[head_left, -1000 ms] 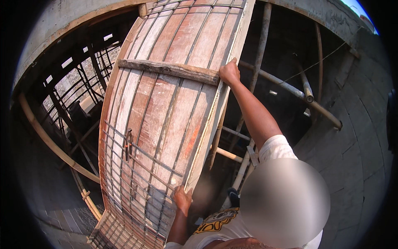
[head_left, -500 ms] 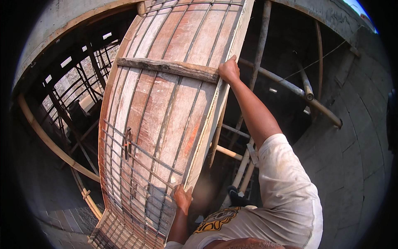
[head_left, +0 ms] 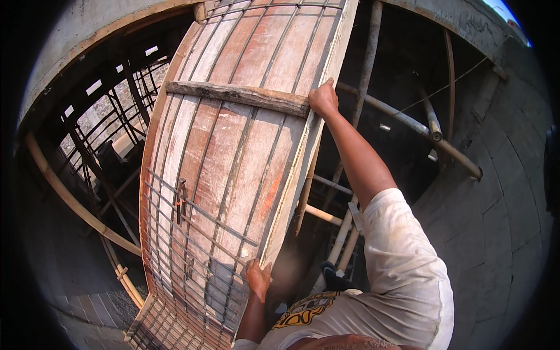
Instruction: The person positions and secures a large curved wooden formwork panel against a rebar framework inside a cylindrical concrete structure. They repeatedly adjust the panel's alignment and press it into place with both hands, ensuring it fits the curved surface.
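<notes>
A curved, sloping wooden formwork fills the middle, its planks stained reddish and white. Along its right side runs a long pale side board. My right hand is closed round the upper part of this board, at the end of a rough wooden crosspiece. Lower down, my left hand grips the board's near end, beside the ends of the steel rebar grid. The fingers of both hands are partly hidden by the board. On the grid rests a dark hand tool with orange marks.
A dark drop with bamboo poles and a metal pipe lies to the right. Grey block wall curves beyond it. At the left are a curved wooden strip and dark scaffolding. Concrete edges border the top.
</notes>
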`<state>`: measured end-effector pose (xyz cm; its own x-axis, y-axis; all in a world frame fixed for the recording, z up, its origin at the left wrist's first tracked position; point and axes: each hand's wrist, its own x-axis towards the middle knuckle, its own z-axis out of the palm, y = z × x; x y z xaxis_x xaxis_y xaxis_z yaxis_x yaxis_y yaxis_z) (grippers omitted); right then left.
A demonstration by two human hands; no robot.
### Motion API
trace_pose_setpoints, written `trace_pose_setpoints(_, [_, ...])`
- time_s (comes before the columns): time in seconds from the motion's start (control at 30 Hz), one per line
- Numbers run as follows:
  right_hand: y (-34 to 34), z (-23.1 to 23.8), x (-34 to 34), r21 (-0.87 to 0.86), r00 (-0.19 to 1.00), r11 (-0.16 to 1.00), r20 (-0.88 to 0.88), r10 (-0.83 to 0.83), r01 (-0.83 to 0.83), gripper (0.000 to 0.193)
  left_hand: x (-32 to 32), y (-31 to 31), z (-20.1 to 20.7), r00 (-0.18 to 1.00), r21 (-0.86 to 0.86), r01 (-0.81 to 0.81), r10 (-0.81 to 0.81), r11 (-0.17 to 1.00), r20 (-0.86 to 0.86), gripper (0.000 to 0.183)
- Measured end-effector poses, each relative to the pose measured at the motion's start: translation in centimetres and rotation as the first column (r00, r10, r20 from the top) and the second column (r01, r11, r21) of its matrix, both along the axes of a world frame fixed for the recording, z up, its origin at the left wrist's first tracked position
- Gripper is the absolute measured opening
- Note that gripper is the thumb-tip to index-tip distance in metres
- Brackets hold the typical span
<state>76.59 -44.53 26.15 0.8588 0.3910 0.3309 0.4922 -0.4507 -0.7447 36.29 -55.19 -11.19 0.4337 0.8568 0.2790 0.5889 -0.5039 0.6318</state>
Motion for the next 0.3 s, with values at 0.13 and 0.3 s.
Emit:
trace_pose_setpoints(0.13, [0.2, 0.1, -0.1, -0.011, 1.000, 1.000, -0.008, -0.006, 0.006, 0.072, -0.1, 0.0, -0.1, 1.000, -0.011, -0.002, 0.002, 1.000, -0.005, 0.042])
trace_pose_setpoints(0.3, [1.0, -1.0, 1.2, -0.018, 0.998, 0.999, 0.062, -0.030, 0.032, 0.079, -0.1, -0.1, -0.1, 1.000, -0.016, -0.014, 0.014, 1.000, -0.003, 0.043])
